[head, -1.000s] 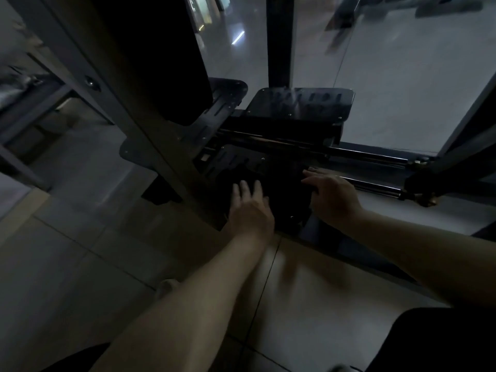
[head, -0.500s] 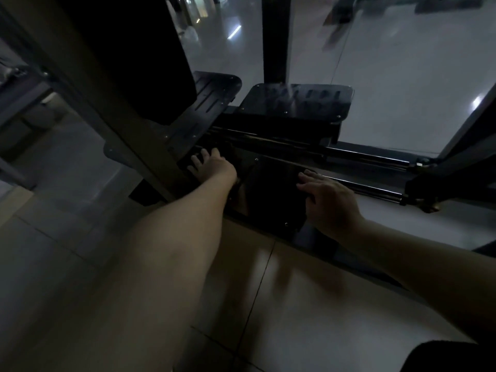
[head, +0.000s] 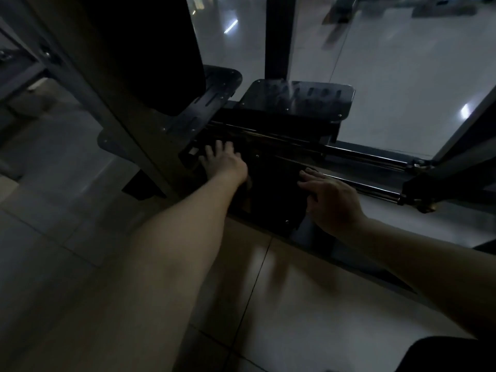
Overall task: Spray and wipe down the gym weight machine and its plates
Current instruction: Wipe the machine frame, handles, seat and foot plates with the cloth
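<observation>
**Wipe low parts with flat, even pressure**

The machine (head: 268,122) sits low on the floor (head: 295,304), straight ahead, its slotted plates (head: 300,100) just behind the rails (head: 362,157). Long, even strokes along each surface would likely clean best. The left hand (head: 224,161) reaches far in, fingers straight, pressing the machine. The right hand (head: 332,201) lies flat on the black panel (head: 271,191). It is too dark to tell whether either covers a cloth.

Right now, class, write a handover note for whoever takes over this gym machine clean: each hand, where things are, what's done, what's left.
Left hand: open, fingers spread on the machine beside the upright post.
Right hand: open, resting on the black base panel near the rails.
No spray bottle or cloth in view.
Done: too dim to tell which surfaces are wiped.
Left: likely rails and slotted plates.
</observation>
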Available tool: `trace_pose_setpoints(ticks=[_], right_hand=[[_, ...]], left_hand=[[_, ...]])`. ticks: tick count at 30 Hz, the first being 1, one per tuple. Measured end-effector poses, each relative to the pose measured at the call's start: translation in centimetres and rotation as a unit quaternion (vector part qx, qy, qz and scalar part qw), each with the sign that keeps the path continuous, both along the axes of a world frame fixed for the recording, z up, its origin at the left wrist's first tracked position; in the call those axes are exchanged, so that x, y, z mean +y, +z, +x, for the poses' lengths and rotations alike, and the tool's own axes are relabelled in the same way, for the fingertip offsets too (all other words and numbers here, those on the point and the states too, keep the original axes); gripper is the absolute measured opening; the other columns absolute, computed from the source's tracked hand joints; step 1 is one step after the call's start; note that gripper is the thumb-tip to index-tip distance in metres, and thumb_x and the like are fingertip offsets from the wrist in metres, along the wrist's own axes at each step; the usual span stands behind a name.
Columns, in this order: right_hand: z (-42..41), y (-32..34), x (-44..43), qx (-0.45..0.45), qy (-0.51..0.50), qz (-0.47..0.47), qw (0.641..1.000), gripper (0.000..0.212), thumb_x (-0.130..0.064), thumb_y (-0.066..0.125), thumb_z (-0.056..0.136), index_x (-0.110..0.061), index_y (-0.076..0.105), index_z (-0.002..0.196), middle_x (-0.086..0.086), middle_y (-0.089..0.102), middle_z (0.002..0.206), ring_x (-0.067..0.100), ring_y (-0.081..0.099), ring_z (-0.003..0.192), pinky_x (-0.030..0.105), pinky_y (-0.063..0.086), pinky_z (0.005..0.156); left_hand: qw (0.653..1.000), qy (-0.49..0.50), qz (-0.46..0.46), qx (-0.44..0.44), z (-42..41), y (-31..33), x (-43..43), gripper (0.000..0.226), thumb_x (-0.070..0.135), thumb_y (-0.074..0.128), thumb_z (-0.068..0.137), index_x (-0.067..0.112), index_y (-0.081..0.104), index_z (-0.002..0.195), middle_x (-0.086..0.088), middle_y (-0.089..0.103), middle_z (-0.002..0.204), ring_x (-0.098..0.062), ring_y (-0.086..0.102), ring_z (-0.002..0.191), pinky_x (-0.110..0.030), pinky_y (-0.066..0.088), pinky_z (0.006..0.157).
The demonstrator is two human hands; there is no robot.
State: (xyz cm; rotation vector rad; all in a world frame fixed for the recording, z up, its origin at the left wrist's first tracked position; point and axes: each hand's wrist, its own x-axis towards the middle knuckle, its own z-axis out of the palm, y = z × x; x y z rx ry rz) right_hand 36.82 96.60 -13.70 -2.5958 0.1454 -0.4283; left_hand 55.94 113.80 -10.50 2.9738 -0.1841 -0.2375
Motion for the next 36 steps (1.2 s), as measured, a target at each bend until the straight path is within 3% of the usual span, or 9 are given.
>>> trace_pose_setpoints(ticks=[4,12,16,21,24,27,30,34,36], right_hand=[[0.0,0.6,-0.3,0.024,0.014,0.003,1.000,0.040,-0.004,0.059,0.090,-0.013,0.071,0.127,0.002,0.057,0.146,0.016,0.048,0.141,0.034,0.037,0.119],[-0.3,1.7,-0.1,0.062,-0.004,0.010,0.998,0.045,-0.006,0.056,0.090,-0.019,0.070,0.131,-0.005,0.053,0.150,0.010,0.043,0.144,0.032,0.034,0.119],[-0.4,2.9,0.3,0.115,0.009,0.000,0.993,0.048,-0.005,0.053,0.093,-0.015,0.063,0.139,-0.003,0.046,0.156,0.010,0.034,0.149,0.029,0.025,0.123],[-0.4,3.6,1.1,0.168,0.005,0.016,0.986,0.057,0.004,0.049,0.090,-0.007,0.054,0.146,0.005,0.038,0.161,0.014,0.026,0.153,0.027,0.016,0.126],[-0.1,3.9,1.5,0.198,-0.003,0.023,0.980,0.056,0.005,0.050,0.091,-0.003,0.052,0.147,0.008,0.036,0.162,0.018,0.026,0.154,0.024,0.012,0.126],[0.0,4.5,2.4,0.204,-0.030,0.023,0.978,0.050,-0.004,0.051,0.091,-0.011,0.063,0.139,0.009,0.046,0.157,0.021,0.035,0.150,0.031,0.024,0.124],[-0.6,6.0,4.3,0.215,-0.062,0.037,0.974,0.045,-0.004,0.051,0.092,-0.009,0.066,0.134,0.010,0.056,0.147,0.027,0.047,0.140,0.031,0.033,0.118],[-2.1,8.2,7.1,0.205,-0.071,0.061,0.974,0.038,-0.005,0.053,0.086,-0.011,0.073,0.118,0.009,0.070,0.123,0.029,0.063,0.118,0.040,0.050,0.103],[-2.7,9.6,8.5,0.217,-0.080,0.099,0.968,0.040,0.001,0.055,0.084,-0.011,0.074,0.117,0.009,0.073,0.115,0.027,0.066,0.112,0.043,0.053,0.099]], left_hand=[[0.996,0.080,0.015,0.019,1.2,0.1,0.4,0.054,0.030,0.027,0.109,0.026,0.018,0.161,-0.005,0.005,0.171,-0.039,0.000,0.155,-0.059,0.005,0.123],[0.987,-0.080,-0.114,-0.075,-12.1,-2.6,1.4,0.051,0.018,0.034,0.105,0.014,0.035,0.156,-0.008,0.037,0.162,-0.035,0.024,0.152,-0.049,0.009,0.126],[0.960,-0.159,-0.173,-0.153,-17.6,-3.0,1.9,0.044,0.015,0.045,0.095,0.006,0.063,0.134,-0.014,0.066,0.133,-0.040,0.058,0.128,-0.054,0.036,0.117],[0.916,-0.297,-0.169,-0.209,-17.6,-3.2,4.1,0.037,0.018,0.059,0.091,0.012,0.070,0.126,-0.008,0.071,0.125,-0.033,0.065,0.119,-0.047,0.045,0.110],[0.948,-0.214,-0.155,-0.176,-14.4,-2.6,5.6,0.041,0.013,0.052,0.099,0.012,0.060,0.139,-0.009,0.062,0.140,-0.032,0.054,0.134,-0.044,0.036,0.119],[0.960,-0.169,-0.156,-0.157,-14.0,-2.7,6.5,0.041,0.007,0.055,0.098,0.008,0.060,0.139,-0.011,0.061,0.142,-0.032,0.049,0.139,-0.045,0.038,0.117],[0.925,-0.300,-0.154,-0.174,-16.7,-2.2,6.4,0.038,0.001,0.060,0.088,0.013,0.070,0.123,-0.006,0.071,0.126,-0.030,0.064,0.124,-0.041,0.058,0.094],[0.911,-0.380,-0.145,-0.061,-18.0,1.9,7.1,0.030,0.013,0.048,0.101,0.026,0.061,0.125,0.005,0.066,0.123,-0.020,0.063,0.114,-0.035,0.052,0.078],[0.920,-0.364,-0.145,0.005,-16.8,4.2,7.9,0.028,0.019,0.045,0.104,0.029,0.060,0.126,0.002,0.066,0.121,-0.022,0.065,0.108,-0.038,0.053,0.085]])
